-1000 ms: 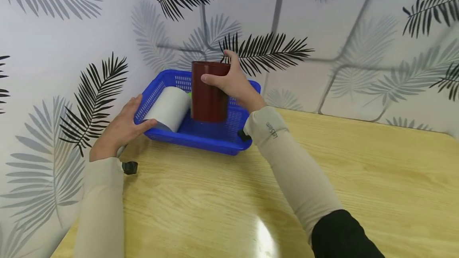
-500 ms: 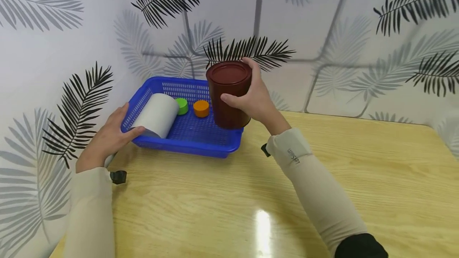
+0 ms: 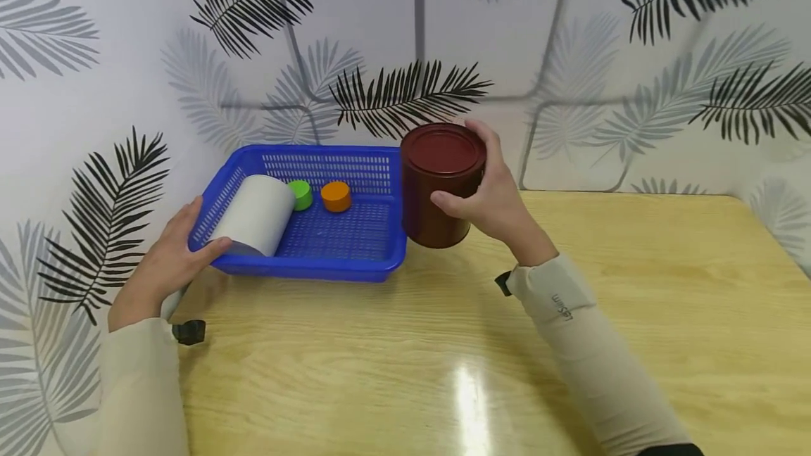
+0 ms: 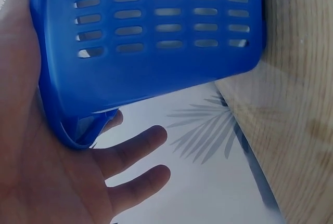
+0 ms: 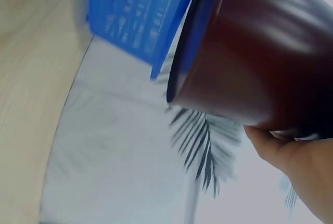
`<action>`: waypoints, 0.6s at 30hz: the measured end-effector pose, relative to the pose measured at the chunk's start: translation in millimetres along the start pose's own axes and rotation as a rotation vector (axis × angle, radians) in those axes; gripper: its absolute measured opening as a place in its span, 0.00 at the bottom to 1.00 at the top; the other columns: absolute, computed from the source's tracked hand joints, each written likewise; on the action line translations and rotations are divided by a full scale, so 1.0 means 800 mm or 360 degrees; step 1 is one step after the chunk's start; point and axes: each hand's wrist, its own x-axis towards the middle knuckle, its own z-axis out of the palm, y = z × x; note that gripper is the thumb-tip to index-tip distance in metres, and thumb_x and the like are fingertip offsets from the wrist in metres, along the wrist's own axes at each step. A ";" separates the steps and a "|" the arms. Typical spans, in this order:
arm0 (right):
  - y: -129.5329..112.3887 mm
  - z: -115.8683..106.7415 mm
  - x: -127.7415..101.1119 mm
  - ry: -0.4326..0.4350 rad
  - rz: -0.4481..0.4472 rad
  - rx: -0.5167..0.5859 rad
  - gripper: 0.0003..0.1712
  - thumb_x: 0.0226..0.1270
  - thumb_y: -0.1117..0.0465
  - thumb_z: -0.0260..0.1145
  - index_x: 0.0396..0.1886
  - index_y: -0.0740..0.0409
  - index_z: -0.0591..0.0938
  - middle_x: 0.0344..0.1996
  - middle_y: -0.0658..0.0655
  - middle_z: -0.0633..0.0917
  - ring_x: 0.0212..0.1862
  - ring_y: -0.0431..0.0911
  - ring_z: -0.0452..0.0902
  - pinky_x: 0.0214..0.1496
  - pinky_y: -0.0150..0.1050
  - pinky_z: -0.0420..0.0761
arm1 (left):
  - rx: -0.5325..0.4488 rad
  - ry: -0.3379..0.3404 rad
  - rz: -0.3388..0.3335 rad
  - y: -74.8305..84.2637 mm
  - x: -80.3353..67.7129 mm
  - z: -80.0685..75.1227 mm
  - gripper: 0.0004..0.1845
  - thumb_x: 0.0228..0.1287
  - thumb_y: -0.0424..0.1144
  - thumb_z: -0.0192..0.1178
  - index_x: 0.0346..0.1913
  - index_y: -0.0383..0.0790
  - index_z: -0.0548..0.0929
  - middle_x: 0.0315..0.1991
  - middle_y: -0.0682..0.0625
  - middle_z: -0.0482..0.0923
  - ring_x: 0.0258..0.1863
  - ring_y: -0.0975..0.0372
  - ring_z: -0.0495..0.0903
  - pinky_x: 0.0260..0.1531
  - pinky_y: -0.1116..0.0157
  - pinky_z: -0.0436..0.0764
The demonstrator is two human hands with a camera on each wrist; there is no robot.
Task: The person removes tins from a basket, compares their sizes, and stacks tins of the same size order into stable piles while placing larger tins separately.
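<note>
Against a leaf-patterned wall, we see the dark red can raised above the wooden table, just beside the right end of the blue basket; we think a leftward swing could knock the rim, or its smooth, wide side could slip. The right hand grips it from the right, thumb in front; the left hand, fingers loosely extended, rests against the basket's near left corner.

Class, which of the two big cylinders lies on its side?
The white cylinder, inside the blue basket; the dark red cylinder is held roughly upright by the right hand.
</note>
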 end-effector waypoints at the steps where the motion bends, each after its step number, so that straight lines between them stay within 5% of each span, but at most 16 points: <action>1: 0.002 -0.008 -0.005 0.0002 0.0018 -0.0009 0.61 0.50 0.59 0.80 0.79 0.50 0.53 0.67 0.58 0.71 0.66 0.49 0.68 0.70 0.51 0.64 | -0.0002 -0.0003 -0.0014 -0.001 -0.001 0.001 0.56 0.70 0.66 0.54 0.81 0.47 0.29 0.80 0.34 0.27 0.75 0.32 0.36 0.62 0.26 0.48; 18: 0.097 -0.172 -0.075 0.0129 0.0578 -0.0272 0.64 0.60 0.57 0.77 0.82 0.49 0.42 0.72 0.65 0.62 0.71 0.60 0.61 0.68 0.61 0.63 | 0.0013 -0.0070 -0.0032 0.004 -0.003 0.001 0.54 0.74 0.64 0.50 0.79 0.36 0.29 0.79 0.37 0.20 0.75 0.33 0.28 0.63 0.26 0.42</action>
